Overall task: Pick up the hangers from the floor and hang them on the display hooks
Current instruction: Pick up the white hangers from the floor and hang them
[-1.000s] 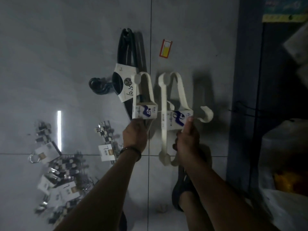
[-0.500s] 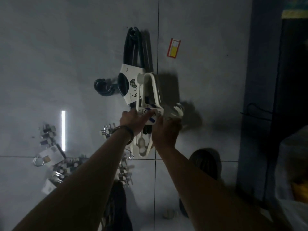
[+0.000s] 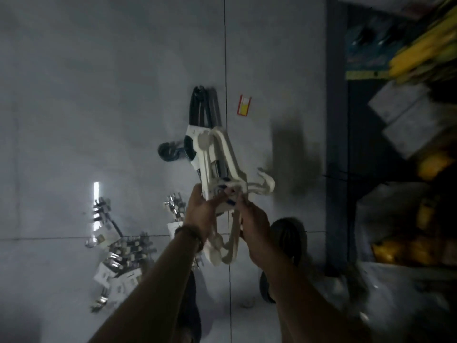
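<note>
We clutch the stacked white hangers [image 3: 223, 154] with left hand [image 3: 200, 214] and right hand [image 3: 255, 220], likely bundling them to hang in one trip

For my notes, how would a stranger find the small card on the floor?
Follow the dark grout line up the grey floor. Just right of it, beside the black hangers, lies the card. Only it is red-edged with a yellow middle.

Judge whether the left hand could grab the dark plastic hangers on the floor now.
Probably not yet: the left hand and right hand both grip the white plastic hangers, held over the dark plastic hangers. Otherwise those lie uncovered.
</note>
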The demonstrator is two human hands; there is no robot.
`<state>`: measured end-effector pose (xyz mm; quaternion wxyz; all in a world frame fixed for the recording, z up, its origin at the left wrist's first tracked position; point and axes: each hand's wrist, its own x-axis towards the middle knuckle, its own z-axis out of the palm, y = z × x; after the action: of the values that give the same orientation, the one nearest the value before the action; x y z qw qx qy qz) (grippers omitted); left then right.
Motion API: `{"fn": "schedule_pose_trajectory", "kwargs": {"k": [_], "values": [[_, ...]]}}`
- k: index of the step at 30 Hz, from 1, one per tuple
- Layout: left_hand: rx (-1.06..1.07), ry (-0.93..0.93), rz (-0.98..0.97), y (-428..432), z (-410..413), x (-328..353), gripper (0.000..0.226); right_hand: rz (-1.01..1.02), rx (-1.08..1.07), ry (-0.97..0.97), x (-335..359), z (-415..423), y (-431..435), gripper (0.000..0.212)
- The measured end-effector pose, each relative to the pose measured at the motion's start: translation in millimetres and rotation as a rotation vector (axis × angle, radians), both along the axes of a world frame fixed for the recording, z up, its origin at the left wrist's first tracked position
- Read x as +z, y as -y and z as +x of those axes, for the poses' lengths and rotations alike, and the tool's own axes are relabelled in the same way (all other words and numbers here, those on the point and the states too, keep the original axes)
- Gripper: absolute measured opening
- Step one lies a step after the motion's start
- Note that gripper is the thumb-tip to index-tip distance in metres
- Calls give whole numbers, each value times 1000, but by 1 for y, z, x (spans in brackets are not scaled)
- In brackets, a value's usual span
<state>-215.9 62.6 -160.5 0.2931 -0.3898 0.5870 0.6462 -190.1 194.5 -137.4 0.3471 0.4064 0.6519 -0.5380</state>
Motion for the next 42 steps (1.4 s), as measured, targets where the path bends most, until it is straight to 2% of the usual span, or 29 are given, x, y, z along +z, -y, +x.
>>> {"fn": "schedule_pose_trajectory", "kwargs": {"k": [3,6,9,11,14,19,22,25,28,32,35,38,40,41,42], "values": [[-35,-49,53,6,8,93,50,161,158,-137,104,10,-16,40],[-128,-115,69,8,7,199,49,379,207,-208,220,13,-30,22],[-262,-220,84,7,12,309,57,581,267,-484,330,9,-33,22],[-347,-295,128,4,22,380,58,685,301,-614,404,9,-30,31],[-477,-396,191,-1,45,482,55,801,357,-618,512,27,-24,44],[-714,-616,292,-21,81,630,58,1063,217,-583,660,106,-30,60],[-826,-769,284,-42,113,709,51,1169,150,-557,742,157,-39,47],[-889,-846,290,-63,154,761,39,1239,148,-575,798,205,-54,35],[-979,-891,310,-87,196,797,57,1322,145,-558,836,258,-73,32],[-992,-926,432,-133,272,832,50,1401,216,-444,877,357,-107,36],[-982,-1065,412,-175,336,862,60,1508,128,-357,905,435,-130,44],[-1036,-1206,474,-218,383,882,59,1650,164,-291,931,506,-146,30],[-1066,-1291,478,-242,410,895,43,1660,-47,-363,953,552,-150,13],[-1072,-1312,504,-251,423,902,33,1658,-151,-413,960,573,-153,11],[-1074,-1337,536,-260,436,908,25,1561,-268,-432,966,591,-155,22]]}}
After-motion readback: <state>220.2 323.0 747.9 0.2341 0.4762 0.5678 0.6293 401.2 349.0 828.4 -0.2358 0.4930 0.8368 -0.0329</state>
